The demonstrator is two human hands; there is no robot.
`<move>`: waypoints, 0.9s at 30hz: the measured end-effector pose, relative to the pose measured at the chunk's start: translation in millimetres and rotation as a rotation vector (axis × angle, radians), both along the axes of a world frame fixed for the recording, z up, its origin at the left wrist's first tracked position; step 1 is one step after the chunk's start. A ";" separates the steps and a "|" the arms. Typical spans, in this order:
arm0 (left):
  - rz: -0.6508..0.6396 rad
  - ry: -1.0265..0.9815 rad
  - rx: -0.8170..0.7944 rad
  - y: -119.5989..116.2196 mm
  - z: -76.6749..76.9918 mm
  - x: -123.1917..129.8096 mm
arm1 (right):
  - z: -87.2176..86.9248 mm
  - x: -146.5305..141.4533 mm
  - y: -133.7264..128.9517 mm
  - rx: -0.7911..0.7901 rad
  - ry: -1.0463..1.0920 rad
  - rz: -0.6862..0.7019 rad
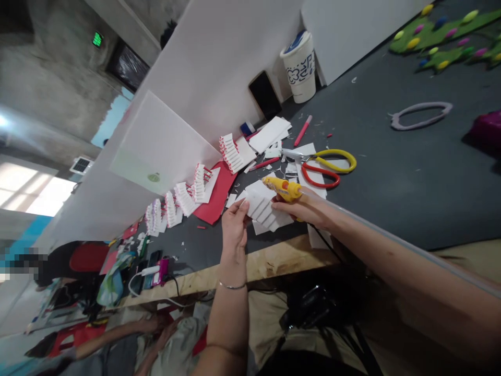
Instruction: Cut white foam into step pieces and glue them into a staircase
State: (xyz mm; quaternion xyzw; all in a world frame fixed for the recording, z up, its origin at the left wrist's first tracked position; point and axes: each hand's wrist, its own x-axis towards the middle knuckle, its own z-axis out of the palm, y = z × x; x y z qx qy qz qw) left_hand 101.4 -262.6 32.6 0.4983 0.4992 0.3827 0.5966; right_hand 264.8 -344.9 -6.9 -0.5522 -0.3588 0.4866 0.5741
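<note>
My left hand [235, 224] pinches the edge of a white slotted paper piece [261, 209], which lies over loose white paper. My right hand [301, 206] grips a yellow hot glue gun [282, 188], its nozzle pointing left, just above that paper. Beyond the hands lie scissors with red and yellow handles [324, 167]. A row of white fringed paper pieces with red edges [230, 154] runs along the base of a white partition [203, 68], partly on a red card sheet [214, 193]. A pink marker [302, 130] lies near the paper scraps.
The dark grey tabletop [391, 177] has a raw wooden edge [258, 263]. A white printed cup [299, 68] and black phone [265, 95] stand against the partition. A felt ring [420, 115] and green felt decoration [434, 36] lie farther off. A co-worker's arm [109, 339] shows lower left.
</note>
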 end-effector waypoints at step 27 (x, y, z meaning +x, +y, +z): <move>-0.093 -0.124 -0.005 21.6 -12.8 0.8 | 8.2 -6.4 -11.6 -0.142 -0.190 0.095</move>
